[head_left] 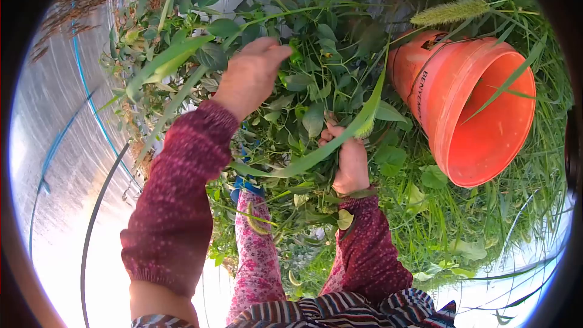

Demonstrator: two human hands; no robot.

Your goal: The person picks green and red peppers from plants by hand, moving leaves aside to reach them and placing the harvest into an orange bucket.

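Among leafy green plants (297, 103), my left hand (252, 76) is closed, its fingers bent down into the foliage. Just beyond its fingertips shows a small bright green thing (296, 54), perhaps a fruit or a curled leaf; what the fingers grip is hidden. Lower and to the right, my right hand (349, 161) has its fingers curled round thin plant stems (330, 118). A long grass blade (316, 161) crosses in front of that hand. Both forearms wear dark red speckled sleeves.
An orange bucket (443, 91) lies tilted at the right, its mouth facing me. A seed head of grass (452, 12) hangs above it. At the left are shiny plastic sheeting (67, 121), a blue line (85, 85) and a dark hose (100, 206). Grass (486, 225) grows at the lower right.
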